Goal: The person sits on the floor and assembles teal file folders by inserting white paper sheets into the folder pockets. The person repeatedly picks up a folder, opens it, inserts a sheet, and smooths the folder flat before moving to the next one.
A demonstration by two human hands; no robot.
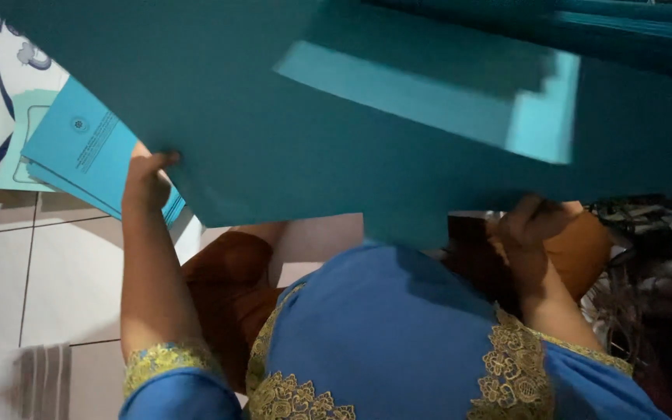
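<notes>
Head view shows your left hand and right hand both gripping the lower edge of a large teal sheet raised over your lap, above the tiled floor.

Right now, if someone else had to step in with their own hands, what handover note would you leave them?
Left hand: grips the left edge of the big teal sheet, raised over the lap.
Right hand: under the sheet's lower right edge, grip mostly hidden.
Light blue printed sheets are stacked on the tiled floor at left.
Done: big sheet lifted.
Left: it is not yet set down.
</notes>
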